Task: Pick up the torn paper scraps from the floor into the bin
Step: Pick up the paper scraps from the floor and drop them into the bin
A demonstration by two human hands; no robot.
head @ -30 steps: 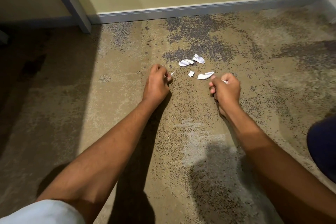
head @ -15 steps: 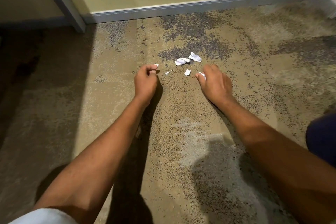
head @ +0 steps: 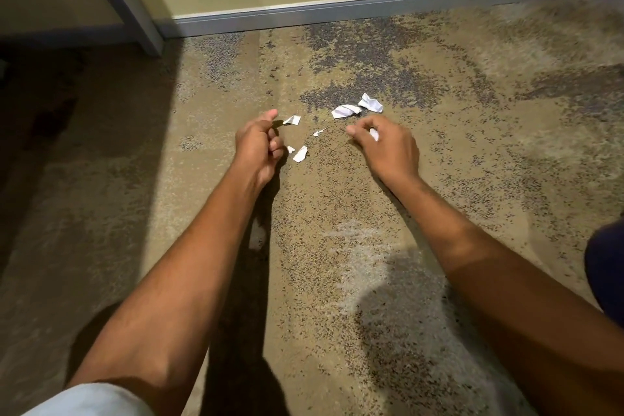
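White paper scraps (head: 344,110) — two crumpled pieces and several small bits — lie loose on the carpet (head: 472,179) at frame centre, clustered between both hands. Right hand (head: 388,149), centre right: fingers curled round one scrap (head: 374,134), probably collecting several before one trip. Left hand (head: 258,145), centre left: fingers curled beside two small bits; contents cannot be told. Bin: not in view.
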